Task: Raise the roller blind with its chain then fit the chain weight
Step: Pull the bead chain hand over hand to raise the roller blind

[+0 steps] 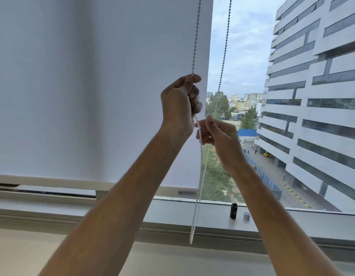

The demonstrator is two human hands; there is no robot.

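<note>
one roller blind (93, 86); one bead chain (196, 36), two strands; left hand (179, 104) fist grips one, right hand (216, 132) pinches below; two small items (233, 211) on sill (172, 212) beneath fingers.

We see two bare forearms (132, 186) reaching up from the bottom edge, with no sleeves, watch, bracelet or gloves on them. Both are lean, with fine hair along their length. The left hand (179, 105) and right hand (218, 134) carry no rings, and the fingers (196, 100) have short, plain nails.
</note>
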